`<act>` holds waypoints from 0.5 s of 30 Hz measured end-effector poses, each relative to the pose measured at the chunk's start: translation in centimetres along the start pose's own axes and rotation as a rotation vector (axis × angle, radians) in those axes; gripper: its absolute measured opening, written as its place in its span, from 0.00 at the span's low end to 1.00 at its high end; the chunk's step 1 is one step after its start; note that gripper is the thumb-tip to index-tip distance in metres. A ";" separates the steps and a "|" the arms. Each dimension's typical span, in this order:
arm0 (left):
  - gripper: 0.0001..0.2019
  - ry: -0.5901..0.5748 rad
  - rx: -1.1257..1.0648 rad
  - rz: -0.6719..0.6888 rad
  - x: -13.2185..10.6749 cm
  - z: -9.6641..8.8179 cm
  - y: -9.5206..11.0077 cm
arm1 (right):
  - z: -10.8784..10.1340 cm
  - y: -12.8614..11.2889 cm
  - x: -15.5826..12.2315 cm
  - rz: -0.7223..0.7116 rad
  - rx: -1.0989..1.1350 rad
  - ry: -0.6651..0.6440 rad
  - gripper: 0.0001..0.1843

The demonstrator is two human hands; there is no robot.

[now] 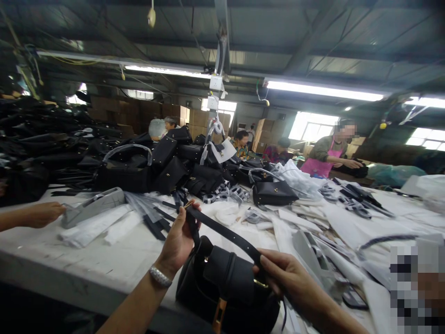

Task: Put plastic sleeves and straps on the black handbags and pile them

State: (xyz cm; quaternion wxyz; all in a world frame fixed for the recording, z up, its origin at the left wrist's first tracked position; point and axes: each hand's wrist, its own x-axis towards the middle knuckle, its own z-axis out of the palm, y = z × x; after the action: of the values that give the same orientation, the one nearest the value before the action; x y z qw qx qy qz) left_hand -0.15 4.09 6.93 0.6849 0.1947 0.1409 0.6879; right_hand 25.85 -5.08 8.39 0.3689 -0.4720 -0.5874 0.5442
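A black leather handbag [225, 287] with a gold clasp rests at the near edge of the white worktable [69, 260]. Its black strap [222, 232] arches up between my hands. My left hand [179, 241], with a silver bracelet on the wrist, pinches the strap's left end, where a small gold fitting shows. My right hand [281, 273] grips the strap's right end just above the bag's flap.
A co-worker's hand [41, 214] reaches in from the left toward a grey tool [93, 206]. Piles of black bags [167, 162], loose straps [156, 222] and white wrapping cover the table. Another black bag [273, 192] stands mid-table. Several people work at the far side.
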 end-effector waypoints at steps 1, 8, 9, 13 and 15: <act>0.12 0.005 -0.023 -0.018 0.0 -0.1 0.1 | -0.1 0.0 0.0 0.000 0.008 -0.018 0.22; 0.14 -0.037 -0.009 -0.044 0.2 -0.8 0.0 | -0.6 -0.3 1.2 0.060 -0.008 -0.216 0.26; 0.15 -0.046 -0.004 -0.056 0.1 -0.8 -0.2 | -0.4 -0.6 1.5 0.062 -0.019 -0.219 0.26; 0.15 -0.051 0.063 -0.095 -0.7 -0.1 -1.4 | 0.8 -2.5 3.3 -0.004 -0.043 -0.158 0.25; 0.16 -0.053 0.140 -0.120 -1.2 0.3 -2.3 | 1.6 -3.4 4.6 -0.058 -0.055 -0.137 0.23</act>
State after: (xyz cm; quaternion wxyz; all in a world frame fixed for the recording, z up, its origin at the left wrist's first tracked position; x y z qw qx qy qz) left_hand 1.99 2.91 6.08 0.7129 0.2515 0.1819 0.6288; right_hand 22.51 -0.99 11.11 0.3303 -0.4266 -0.6393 0.5479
